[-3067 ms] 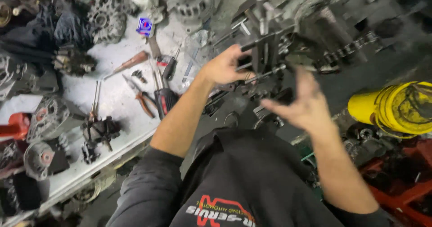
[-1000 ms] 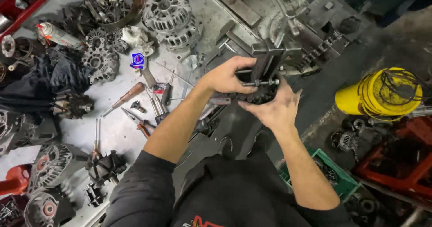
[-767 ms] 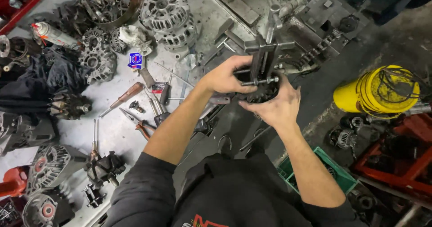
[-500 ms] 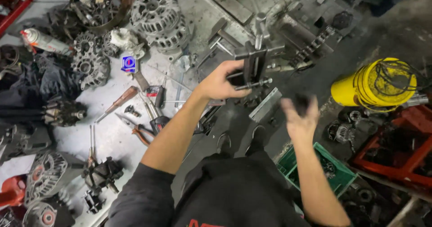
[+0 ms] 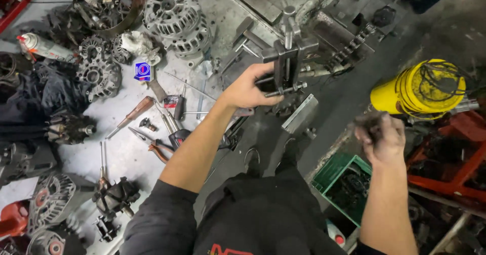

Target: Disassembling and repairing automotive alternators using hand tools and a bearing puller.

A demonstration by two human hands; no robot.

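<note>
1. The workbench is crowded with alternator parts. I count two finned alternator housings: a large pale one at the top and a darker one to its left. Two dark wound rotors also lie there, one at the left edge and one near the front edge. Further cases at the lower left are cut off, so I leave them uncounted.
2. One yellow drum wrapped in black cable stands to my right, and one green crate of dark parts sits below my right hand.
3. My left hand is closed around one black steel puller, fingers wrapped on its frame, holding it up over the bench's right end. I judge the tool heavy for one hand; if my grip slackens it could drop onto the metal bar just beneath.
4. My right hand is out over the crate, fingers curled about one small dark part; it is blurred, so I cannot tell how firmly I hold it. A loose hold could let it fall among the crate's parts.
5. Small tools: one wooden-handled screwdriver, one pair of pliers, one spray can.
</note>
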